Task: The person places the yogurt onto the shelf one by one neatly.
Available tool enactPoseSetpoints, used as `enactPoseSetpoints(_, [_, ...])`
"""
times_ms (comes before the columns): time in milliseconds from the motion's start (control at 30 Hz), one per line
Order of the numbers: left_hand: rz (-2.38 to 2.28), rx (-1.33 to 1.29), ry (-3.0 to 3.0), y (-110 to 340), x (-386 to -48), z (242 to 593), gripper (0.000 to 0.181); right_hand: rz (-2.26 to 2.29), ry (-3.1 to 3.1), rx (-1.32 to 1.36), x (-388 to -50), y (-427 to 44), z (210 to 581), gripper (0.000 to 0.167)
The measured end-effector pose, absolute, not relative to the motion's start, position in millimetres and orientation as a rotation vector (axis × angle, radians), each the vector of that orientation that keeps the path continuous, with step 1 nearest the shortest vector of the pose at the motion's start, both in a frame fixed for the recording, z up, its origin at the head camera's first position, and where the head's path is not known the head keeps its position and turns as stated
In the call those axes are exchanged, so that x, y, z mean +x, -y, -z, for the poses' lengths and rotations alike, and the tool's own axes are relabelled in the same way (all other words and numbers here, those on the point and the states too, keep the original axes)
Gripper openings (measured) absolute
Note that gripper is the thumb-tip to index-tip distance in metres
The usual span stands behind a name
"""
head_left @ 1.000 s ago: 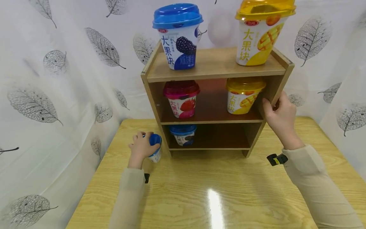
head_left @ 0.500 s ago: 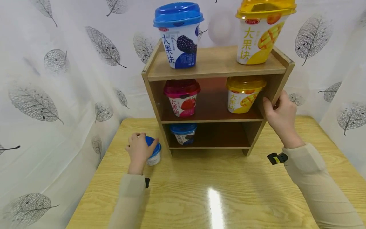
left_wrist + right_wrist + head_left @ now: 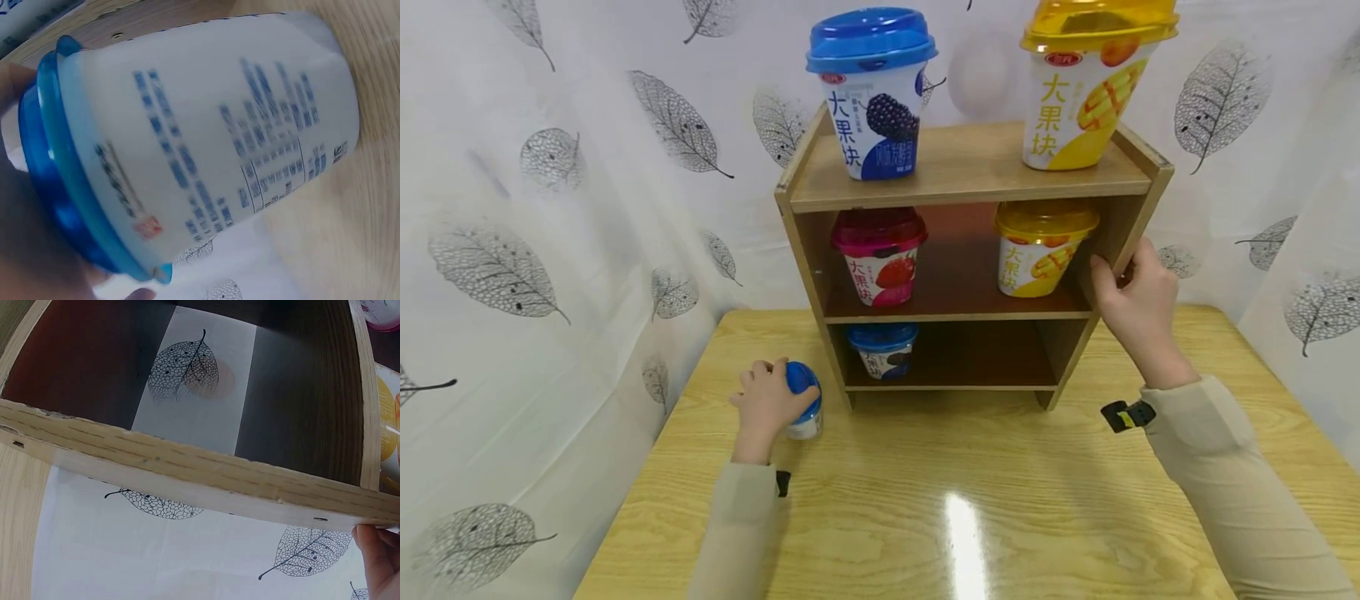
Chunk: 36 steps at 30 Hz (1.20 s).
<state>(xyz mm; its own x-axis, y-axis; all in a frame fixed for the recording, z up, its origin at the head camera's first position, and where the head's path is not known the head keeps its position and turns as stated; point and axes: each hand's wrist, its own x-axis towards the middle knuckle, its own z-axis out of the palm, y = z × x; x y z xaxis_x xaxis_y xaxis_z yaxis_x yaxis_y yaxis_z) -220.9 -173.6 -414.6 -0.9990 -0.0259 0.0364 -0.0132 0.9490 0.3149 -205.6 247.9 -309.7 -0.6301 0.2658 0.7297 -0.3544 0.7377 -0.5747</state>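
Note:
Left of the shelf, my left hand [image 3: 770, 408] holds a white yogurt cup [image 3: 806, 427] by its blue lid from above. In the left wrist view, this cup [image 3: 206, 137] shows small blue print on its side. Whether its base touches the table cannot be told. My right hand [image 3: 1138, 312] grips the right side panel of the small wooden shelf [image 3: 970, 200], with the thumb toward the inside. In the right wrist view, only part of the right hand [image 3: 378, 559] shows, at the panel's edge.
On the shelf's top stand a blue-lidded blackberry cup [image 3: 887, 125] and a yellow-lidded cup [image 3: 1078, 108]. The middle level bears a pink-lidded strawberry cup [image 3: 883, 275] and another yellow-lidded cup [image 3: 1033, 267]. A blue-lidded cup [image 3: 883, 358] sits bottom left. All rests on a wooden table [image 3: 880, 500].
My left hand and its cup have shifted slightly toward me, along the shelf's left side. My right hand keeps its place on the side panel.

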Motion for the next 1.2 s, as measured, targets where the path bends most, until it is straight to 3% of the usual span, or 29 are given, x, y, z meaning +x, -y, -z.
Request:
enactPoseSetpoints(333, [0.775, -0.398, 2.934, 188.0, -205.5, 416.3, 0.058, -0.907, 2.057, 0.069, -206.0, -247.5, 310.2, 0.028])
enactPoseSetpoints(567, [0.736, -0.05, 2.884, 188.9, -192.8, 419.7, 0.083, -0.91, 2.047, 0.068, -205.4, -246.1, 309.9, 0.028])
enactPoseSetpoints(700, [0.721, 0.039, 2.87, 187.0, -187.4, 423.6, 0.086, -0.912, 2.04, 0.073, -205.6, -246.0, 310.2, 0.028])
enactPoseSetpoints(1000, [1.013, -0.072, 2.797, 192.8, -181.5, 431.9, 0.074, -0.91, 2.046, 0.058, -205.2, -246.9, 311.0, 0.028])
enactPoseSetpoints(1200, [1.326, -0.159, 2.719, 204.9, -177.5, 437.1, 0.08, -0.911, 2.052, 0.064, -205.3, -246.4, 310.6, 0.029])
